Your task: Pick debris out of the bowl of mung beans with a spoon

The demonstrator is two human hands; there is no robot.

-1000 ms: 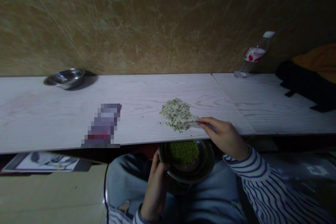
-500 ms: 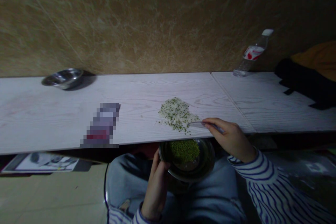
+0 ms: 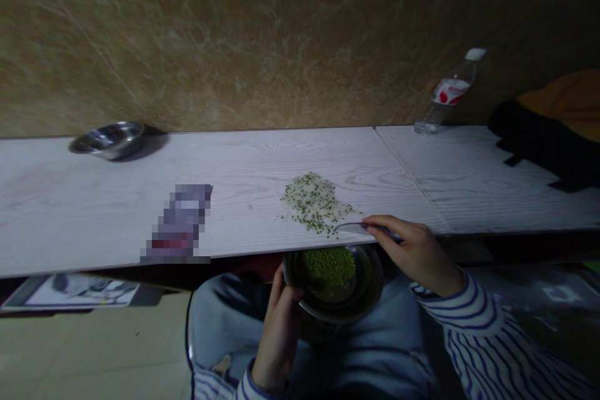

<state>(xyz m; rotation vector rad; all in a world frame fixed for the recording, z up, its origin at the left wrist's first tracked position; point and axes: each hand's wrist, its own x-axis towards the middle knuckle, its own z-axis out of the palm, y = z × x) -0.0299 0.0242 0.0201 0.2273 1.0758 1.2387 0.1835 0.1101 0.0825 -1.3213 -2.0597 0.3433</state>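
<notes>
Just below the tabletop's front edge, my left hand [image 3: 282, 319] is closed on the left rim of a metal bowl [image 3: 365, 306]. Green mung beans [image 3: 330, 265] lie in the bowl, toward its far side. My right hand [image 3: 417, 247] grips the handle of what looks like a spoon [image 3: 351, 227], thumb and fingers pinched on it. The spoon's tip meets the near right edge of a spread pile [image 3: 312, 200] of white rice-like grains mixed with green beans. A few beans lie loose around the pile.
On the white wood-grain table [image 3: 234, 156] a second metal bowl [image 3: 110, 140] stands at the back left. A pixelated flat object [image 3: 180, 222] lies left of the pile. A plastic bottle [image 3: 450, 94] and dark and orange cloth [image 3: 548, 131] are at the right. A wall [image 3: 281, 44] closes the back.
The spoon's tip has dropped slightly toward the table's front edge, and my right hand is a little lower. A few grains have spread rightward. My left hand keeps the bowl in place.
</notes>
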